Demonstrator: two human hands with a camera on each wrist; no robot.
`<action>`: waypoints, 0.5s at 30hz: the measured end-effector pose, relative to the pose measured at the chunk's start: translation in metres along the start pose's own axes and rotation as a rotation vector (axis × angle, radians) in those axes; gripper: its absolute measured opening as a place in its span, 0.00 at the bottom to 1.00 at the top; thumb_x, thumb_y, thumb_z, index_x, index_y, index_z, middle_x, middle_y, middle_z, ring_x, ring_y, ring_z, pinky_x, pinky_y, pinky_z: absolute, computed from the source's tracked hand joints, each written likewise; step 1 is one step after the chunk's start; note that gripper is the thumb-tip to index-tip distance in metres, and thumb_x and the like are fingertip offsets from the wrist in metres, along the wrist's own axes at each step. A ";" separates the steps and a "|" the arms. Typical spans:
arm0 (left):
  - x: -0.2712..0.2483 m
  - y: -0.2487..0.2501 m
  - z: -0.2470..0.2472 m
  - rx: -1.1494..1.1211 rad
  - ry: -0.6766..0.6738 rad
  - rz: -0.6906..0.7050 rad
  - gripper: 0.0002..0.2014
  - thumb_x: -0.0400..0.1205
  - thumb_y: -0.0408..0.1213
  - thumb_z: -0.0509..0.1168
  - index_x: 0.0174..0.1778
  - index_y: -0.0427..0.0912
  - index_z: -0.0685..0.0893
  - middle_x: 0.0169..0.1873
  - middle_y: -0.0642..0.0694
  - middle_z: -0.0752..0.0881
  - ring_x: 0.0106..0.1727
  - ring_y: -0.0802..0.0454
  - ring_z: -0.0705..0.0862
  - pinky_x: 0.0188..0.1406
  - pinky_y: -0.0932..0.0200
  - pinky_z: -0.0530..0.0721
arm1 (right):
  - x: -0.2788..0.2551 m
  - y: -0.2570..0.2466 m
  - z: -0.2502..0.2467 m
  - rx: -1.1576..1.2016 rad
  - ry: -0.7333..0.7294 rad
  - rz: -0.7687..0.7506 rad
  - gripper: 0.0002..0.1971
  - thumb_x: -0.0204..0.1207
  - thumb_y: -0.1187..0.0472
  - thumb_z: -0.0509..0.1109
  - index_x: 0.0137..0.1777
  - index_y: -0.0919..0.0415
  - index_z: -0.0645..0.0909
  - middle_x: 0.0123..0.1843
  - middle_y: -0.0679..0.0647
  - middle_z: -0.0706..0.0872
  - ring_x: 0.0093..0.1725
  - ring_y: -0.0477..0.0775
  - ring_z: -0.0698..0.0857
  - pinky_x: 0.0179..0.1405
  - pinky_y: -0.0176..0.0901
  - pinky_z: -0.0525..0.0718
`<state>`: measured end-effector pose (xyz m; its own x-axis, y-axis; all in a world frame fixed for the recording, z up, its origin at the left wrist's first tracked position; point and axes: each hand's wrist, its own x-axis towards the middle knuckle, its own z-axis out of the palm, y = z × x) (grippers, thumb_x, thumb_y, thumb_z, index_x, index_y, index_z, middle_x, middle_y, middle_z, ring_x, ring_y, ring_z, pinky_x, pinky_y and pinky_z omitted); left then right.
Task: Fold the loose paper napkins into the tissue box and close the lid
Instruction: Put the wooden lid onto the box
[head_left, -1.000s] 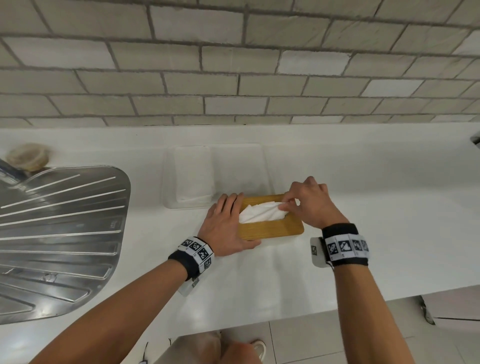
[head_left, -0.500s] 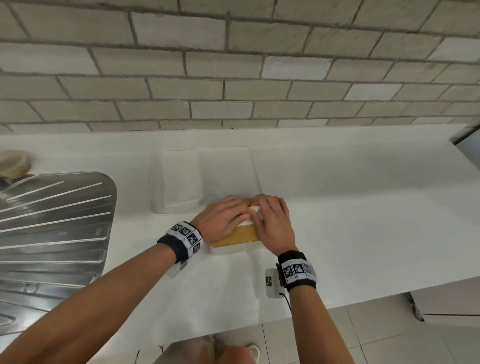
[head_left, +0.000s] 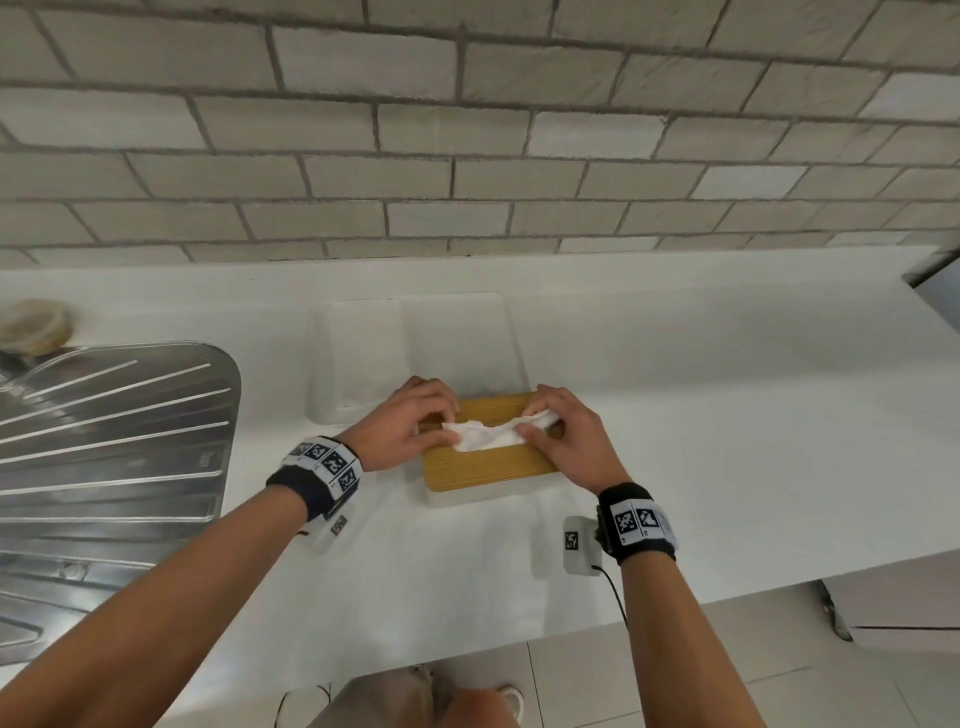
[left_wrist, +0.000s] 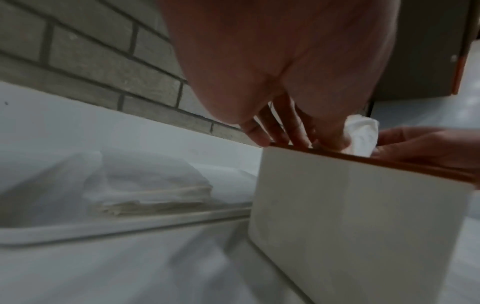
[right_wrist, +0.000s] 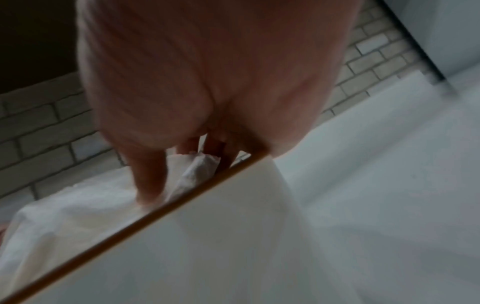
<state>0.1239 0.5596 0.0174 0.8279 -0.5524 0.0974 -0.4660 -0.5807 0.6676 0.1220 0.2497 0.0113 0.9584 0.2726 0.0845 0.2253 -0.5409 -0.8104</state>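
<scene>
The tissue box (head_left: 467, 496) is white with a wooden lid (head_left: 488, 465) on top of it, near the counter's front (left_wrist: 350, 216) (right_wrist: 207, 246). A crumpled white napkin (head_left: 485, 434) sticks up out of the lid's slot (left_wrist: 362, 135) (right_wrist: 200, 170). My left hand (head_left: 447, 426) has its fingertips (left_wrist: 280, 142) down on the lid at the slot's left end and pinches the napkin's left end with the thumb. My right hand (head_left: 532, 423) pinches the napkin's right end between thumb and fingers (right_wrist: 148, 185). The slot itself is hidden.
A shallow white tray (head_left: 317, 410) behind the box holds a stack of folded napkins (head_left: 363, 364) (left_wrist: 155, 197). A steel drainboard (head_left: 104, 441) lies at the left with a round tan object (head_left: 34, 327) behind it. The brick wall is close behind; the counter's edge is near me.
The left hand went from lying flat on the lid to curling at the napkin. The right hand swung left over the lid, then back to the napkin's right end. The napkin is more crumpled.
</scene>
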 end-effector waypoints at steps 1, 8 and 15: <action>0.000 0.001 -0.005 -0.025 -0.008 0.009 0.10 0.86 0.52 0.74 0.46 0.51 0.84 0.58 0.59 0.85 0.65 0.56 0.79 0.68 0.53 0.79 | 0.000 0.003 0.001 0.011 0.035 0.016 0.09 0.82 0.56 0.82 0.59 0.52 0.87 0.66 0.37 0.86 0.67 0.32 0.83 0.70 0.44 0.83; 0.002 0.021 0.023 0.236 0.105 0.290 0.07 0.91 0.31 0.59 0.49 0.41 0.80 0.46 0.46 0.82 0.48 0.46 0.79 0.44 0.46 0.84 | -0.004 0.007 0.024 -0.084 0.195 -0.036 0.05 0.89 0.52 0.73 0.62 0.44 0.82 0.64 0.35 0.83 0.63 0.47 0.86 0.59 0.50 0.85; -0.015 0.025 0.041 0.324 0.443 0.167 0.07 0.89 0.23 0.60 0.50 0.33 0.83 0.48 0.39 0.84 0.49 0.40 0.82 0.49 0.42 0.86 | -0.007 0.005 0.025 -0.175 0.212 -0.064 0.01 0.90 0.51 0.71 0.59 0.44 0.83 0.59 0.38 0.84 0.63 0.52 0.74 0.59 0.45 0.74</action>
<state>0.0866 0.5287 0.0026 0.7540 -0.3895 0.5290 -0.6159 -0.6992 0.3630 0.1126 0.2645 -0.0079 0.9523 0.1486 0.2665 0.2960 -0.6622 -0.6884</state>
